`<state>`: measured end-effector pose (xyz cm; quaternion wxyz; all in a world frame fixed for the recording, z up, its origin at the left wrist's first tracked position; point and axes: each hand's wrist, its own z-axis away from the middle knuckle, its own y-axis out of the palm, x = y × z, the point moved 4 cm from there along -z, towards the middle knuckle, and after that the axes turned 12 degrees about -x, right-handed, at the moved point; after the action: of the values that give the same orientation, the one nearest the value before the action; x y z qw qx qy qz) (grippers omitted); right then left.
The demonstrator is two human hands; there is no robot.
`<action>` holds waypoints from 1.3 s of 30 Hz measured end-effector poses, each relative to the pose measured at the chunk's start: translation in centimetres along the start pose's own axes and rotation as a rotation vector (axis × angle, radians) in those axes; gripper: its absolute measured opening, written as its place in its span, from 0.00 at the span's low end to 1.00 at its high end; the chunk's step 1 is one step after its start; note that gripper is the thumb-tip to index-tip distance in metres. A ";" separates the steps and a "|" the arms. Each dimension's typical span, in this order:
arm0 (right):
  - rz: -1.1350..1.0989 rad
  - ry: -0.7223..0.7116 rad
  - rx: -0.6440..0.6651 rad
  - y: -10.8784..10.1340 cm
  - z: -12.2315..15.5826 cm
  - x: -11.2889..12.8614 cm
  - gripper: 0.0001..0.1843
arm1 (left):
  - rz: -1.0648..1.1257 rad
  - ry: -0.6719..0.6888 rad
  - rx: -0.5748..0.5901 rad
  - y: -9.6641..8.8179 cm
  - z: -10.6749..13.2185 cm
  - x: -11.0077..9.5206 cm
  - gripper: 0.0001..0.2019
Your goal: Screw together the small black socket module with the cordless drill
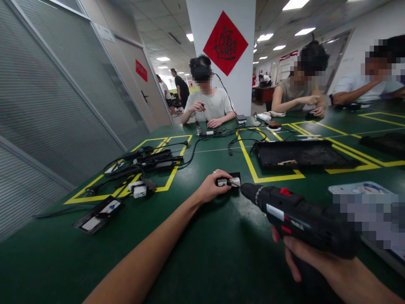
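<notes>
My left hand [212,185] stretches out over the green table [202,253] and is closed on a small black-and-white part [229,181], holding it down on the surface. My right hand [303,257] grips a black cordless screwdriver with red buttons [297,217]. The tool lies level, and its tip touches the right end of the small part.
A pile of black cables and adapters [142,164] lies in a yellow-taped square at the left. A black open unit [98,213] sits nearer the left edge. A black tray [300,154] stands at the right. Three other people sit along the far side.
</notes>
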<state>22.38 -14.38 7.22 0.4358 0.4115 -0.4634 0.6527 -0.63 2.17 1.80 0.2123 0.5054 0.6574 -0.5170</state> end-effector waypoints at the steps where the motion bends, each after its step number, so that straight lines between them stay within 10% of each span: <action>1: -0.007 -0.005 -0.020 0.0 0.1 0.0 0.15 | 0.014 -0.023 -0.002 0.0 0.0 0.1 0.21; 39: 0.000 -0.016 -0.043 -0.3 0.6 -0.2 0.18 | -0.136 -0.003 0.010 -0.3 -0.2 -0.5 0.24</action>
<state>22.80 -14.90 7.27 0.4408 0.4071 -0.4810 0.6392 -0.61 2.15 2.42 0.1753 0.4598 0.6872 -0.5345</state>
